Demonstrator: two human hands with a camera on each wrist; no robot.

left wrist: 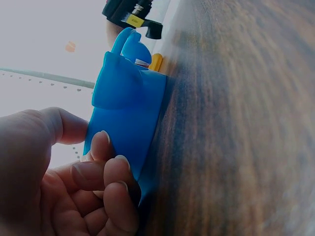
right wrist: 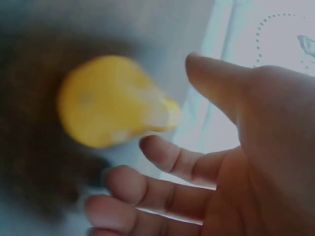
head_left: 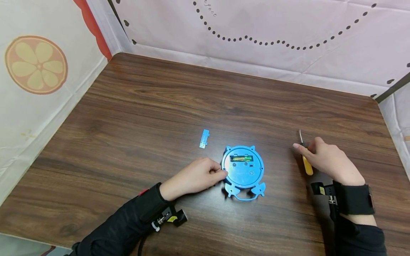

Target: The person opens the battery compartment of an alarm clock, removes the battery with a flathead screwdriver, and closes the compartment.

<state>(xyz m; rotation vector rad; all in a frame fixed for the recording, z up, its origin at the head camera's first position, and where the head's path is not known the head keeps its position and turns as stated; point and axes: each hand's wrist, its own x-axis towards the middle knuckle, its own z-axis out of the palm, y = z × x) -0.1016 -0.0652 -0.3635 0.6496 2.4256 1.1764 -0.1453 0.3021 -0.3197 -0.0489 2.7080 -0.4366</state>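
Note:
A round blue alarm clock lies with its back facing up. Its battery slot is uncovered, and a green and gold battery shows inside. My left hand holds the clock's left rim, thumb on the upper edge and curled fingers against the side wall. To the right, a screwdriver with a yellow handle lies with its metal tip pointing away. My right hand hovers at the screwdriver, thumb and fingers spread around the yellow handle without visibly closing on it.
A small blue battery cover lies on the table beyond my left hand. The brown wood-grain table is bordered by pale printed cloth at the back and sides. Each wrist wears a black strap with a small camera.

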